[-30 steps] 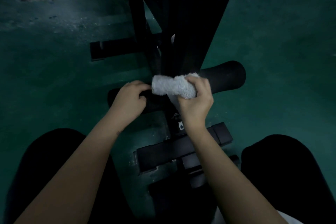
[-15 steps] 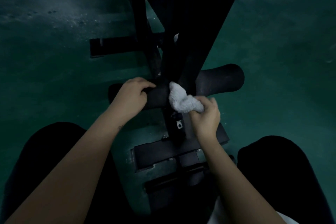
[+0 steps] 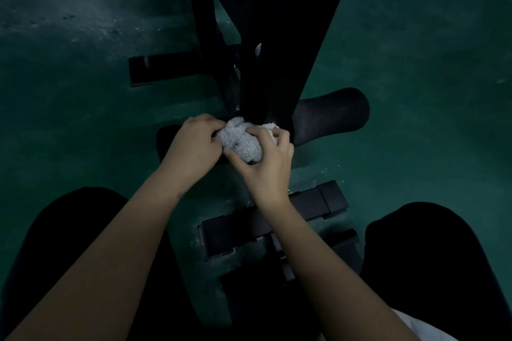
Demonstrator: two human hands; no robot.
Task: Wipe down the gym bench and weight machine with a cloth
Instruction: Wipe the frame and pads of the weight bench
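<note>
A fluffy white cloth is bunched against the middle of the black foam roller, where the roller meets the dark upright bench frame. My right hand grips the cloth from the near side, thumb and fingers wrapped around it. My left hand covers the left half of the roller, and its fingertips pinch the cloth's left edge. The roller's left end is mostly hidden under that hand.
Black frame bars lie on the green floor beyond the hands. A black base bracket sits below my wrists. My dark-clothed knees fill both lower corners.
My right hand lifted the cloth from below the roller back onto its middle. The left hand slid right along the roller and now touches the cloth.
</note>
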